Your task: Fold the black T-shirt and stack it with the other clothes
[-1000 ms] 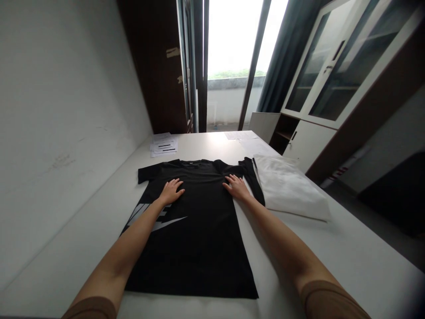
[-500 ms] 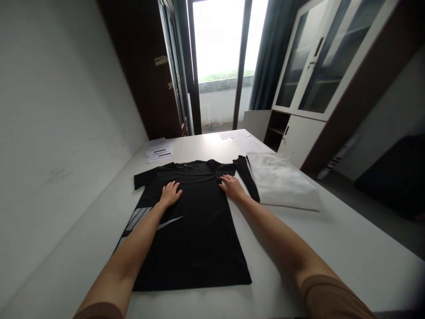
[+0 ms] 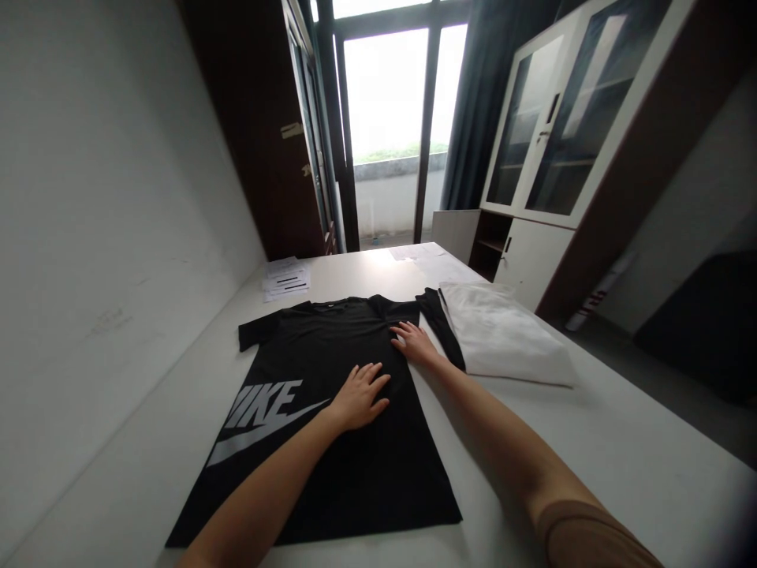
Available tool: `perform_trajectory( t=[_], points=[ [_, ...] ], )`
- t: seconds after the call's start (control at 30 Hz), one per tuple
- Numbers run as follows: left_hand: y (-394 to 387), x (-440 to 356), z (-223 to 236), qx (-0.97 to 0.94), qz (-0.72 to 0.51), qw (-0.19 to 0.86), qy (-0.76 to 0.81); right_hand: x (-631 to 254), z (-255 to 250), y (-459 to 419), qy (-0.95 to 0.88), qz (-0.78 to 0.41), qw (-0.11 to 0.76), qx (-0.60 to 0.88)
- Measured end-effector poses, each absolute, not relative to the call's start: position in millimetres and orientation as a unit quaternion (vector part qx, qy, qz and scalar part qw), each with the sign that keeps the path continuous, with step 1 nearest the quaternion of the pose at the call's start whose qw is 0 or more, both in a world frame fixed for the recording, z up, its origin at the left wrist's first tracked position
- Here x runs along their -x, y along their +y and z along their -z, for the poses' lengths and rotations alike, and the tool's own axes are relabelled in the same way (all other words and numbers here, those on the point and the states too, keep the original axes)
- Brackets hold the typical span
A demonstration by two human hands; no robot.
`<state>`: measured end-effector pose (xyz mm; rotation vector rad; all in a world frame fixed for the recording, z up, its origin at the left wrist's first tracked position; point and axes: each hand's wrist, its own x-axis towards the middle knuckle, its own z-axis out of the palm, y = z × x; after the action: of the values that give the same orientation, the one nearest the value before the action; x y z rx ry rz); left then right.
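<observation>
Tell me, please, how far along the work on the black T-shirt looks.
Already done, it seems: the black T-shirt lies spread out face up on the white table. In hand: the left hand is at its middle, the right hand at its edge below a sleeve. Apparently left: slight creases below the collar are not smoothed out.

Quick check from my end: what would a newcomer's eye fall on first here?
Probably the black T-shirt spread flat on the white table, with big grey lettering on its left side and the left hand and right hand over it. Next, the bright window beyond the table's far end, then the white folded cloth right of the shirt.
</observation>
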<state>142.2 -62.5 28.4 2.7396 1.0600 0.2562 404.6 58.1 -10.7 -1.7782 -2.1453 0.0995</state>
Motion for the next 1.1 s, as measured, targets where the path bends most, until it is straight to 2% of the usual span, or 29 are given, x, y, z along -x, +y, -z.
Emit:
perform_trajectory(
  t=[0.3, 1.1],
  points=[
    [-101.0, -155.3, -38.4, -0.953, -0.093, 0.139, 0.251, -406.2, 17.8, 61.2, -0.766, -0.026, 0.170, 0.619],
    [-94.4, -150.5, -36.7, -0.952, -0.109, 0.155, 0.242, -404.3, 11.1, 53.0, -0.770, -0.013, 0.177, 0.613]
  ],
)
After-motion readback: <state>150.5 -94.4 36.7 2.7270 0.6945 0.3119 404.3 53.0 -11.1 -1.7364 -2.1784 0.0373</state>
